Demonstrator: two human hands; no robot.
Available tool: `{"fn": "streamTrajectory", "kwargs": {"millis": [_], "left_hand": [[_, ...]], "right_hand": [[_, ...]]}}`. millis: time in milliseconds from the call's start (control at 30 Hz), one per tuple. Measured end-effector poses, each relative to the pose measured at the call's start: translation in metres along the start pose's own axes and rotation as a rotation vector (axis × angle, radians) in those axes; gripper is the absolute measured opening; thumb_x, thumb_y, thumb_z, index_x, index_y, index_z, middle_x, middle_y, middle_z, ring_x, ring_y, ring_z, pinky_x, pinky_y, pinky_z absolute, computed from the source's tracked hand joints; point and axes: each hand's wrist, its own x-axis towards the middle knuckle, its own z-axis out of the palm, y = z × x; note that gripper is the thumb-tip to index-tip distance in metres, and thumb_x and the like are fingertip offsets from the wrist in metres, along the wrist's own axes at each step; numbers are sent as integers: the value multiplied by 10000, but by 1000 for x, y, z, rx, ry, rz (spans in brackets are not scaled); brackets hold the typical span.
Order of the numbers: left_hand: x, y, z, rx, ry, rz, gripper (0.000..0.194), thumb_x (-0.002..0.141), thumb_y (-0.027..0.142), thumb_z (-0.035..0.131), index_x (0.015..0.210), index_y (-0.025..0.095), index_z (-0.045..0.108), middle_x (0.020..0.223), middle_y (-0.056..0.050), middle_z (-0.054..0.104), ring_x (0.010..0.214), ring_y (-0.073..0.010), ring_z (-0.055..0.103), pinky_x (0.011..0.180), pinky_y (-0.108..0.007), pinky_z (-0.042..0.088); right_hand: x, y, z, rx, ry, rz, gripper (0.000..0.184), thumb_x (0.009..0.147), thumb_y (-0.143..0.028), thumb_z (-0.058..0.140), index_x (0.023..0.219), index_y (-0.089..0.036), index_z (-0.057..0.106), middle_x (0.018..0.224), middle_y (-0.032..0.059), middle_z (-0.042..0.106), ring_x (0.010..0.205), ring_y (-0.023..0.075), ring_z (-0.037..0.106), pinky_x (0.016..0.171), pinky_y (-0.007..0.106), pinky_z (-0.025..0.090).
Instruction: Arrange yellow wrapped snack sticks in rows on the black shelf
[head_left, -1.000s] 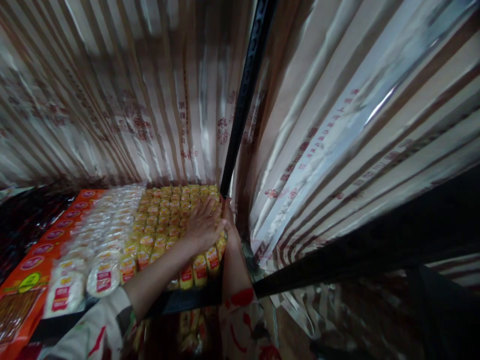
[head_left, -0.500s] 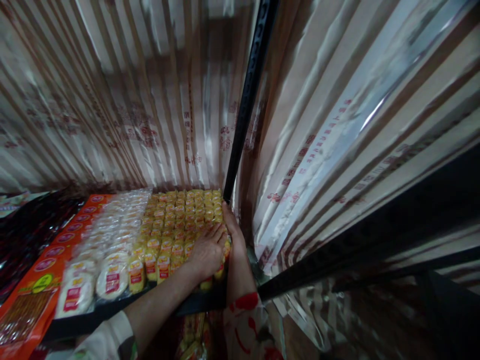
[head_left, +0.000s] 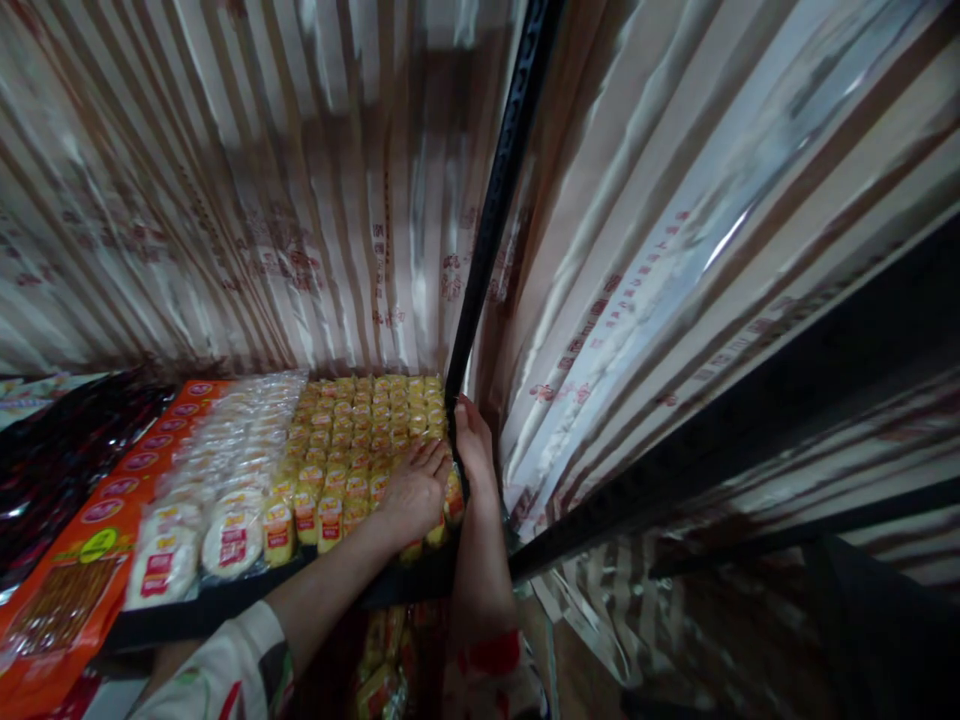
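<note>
Rows of small yellow packaged cakes (head_left: 330, 520) with red labels stand tightly side by side at the right end of a shelf (head_left: 180, 612). My left hand (head_left: 416, 495) lies on top of the cakes near their right edge, its fingers stretched out and touching the wrappers. Just beyond that edge, my right hand (head_left: 474, 440) is upright beside the foot of a black post (head_left: 491, 220), fingers pointing away from me. Nothing shows in its grasp, though its palm side is partly hidden.
To the left are white round packaged cakes (head_left: 234, 540), orange packs (head_left: 101, 550) and dark shiny packs (head_left: 75, 440). Pale striped plastic sheeting (head_left: 337, 250) hangs behind and to the right. A black bar (head_left: 675, 480) slants across the right side. More yellow packets (head_left: 379, 690) lie below the shelf.
My right hand has shifted slightly right, away from the side of the yellow cakes. My left hand stays on top of them, its fingers still flat. The view has moved a little.
</note>
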Motion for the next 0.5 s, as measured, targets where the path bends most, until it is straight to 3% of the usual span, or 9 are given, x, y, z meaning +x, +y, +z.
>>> {"fn": "streamTrajectory", "kwargs": {"millis": [100, 233, 400, 500], "left_hand": [[-1, -1, 0, -16, 16, 13, 434, 866, 236, 327, 1258, 121, 473, 1384, -124, 401, 1316, -225, 297, 1119, -437, 137], [-4, -2, -2, -56, 53, 10, 423, 884, 253, 307, 1257, 138, 473, 1391, -107, 397, 1323, -214, 284, 1123, -441, 129], [-2, 0, -10, -210, 109, -17, 414, 845, 193, 369, 1230, 102, 493, 1382, -121, 404, 1335, -215, 252, 1106, -418, 218], [-6, 14, -36, -452, 165, -25, 357, 814, 140, 380, 1105, 125, 586, 1319, -107, 474, 1284, -191, 341, 1082, -371, 283]], "right_hand": [[-39, -5, -13, -142, 119, -36, 398, 843, -350, 373, 1126, -163, 582, 1170, 100, 590, 1110, 215, 507, 999, 380, 341], [-95, 9, -26, -247, 224, -155, 415, 848, -298, 332, 1161, -140, 553, 1194, 129, 559, 1134, 225, 484, 1005, 400, 341], [-124, 22, -31, -352, 138, -214, 438, 854, -309, 327, 1179, -93, 527, 1224, 169, 535, 1157, 243, 471, 1003, 431, 353], [-126, 25, -31, -391, 94, -211, 464, 858, -340, 330, 1190, -72, 513, 1203, 179, 553, 1135, 252, 498, 972, 433, 386]]}}
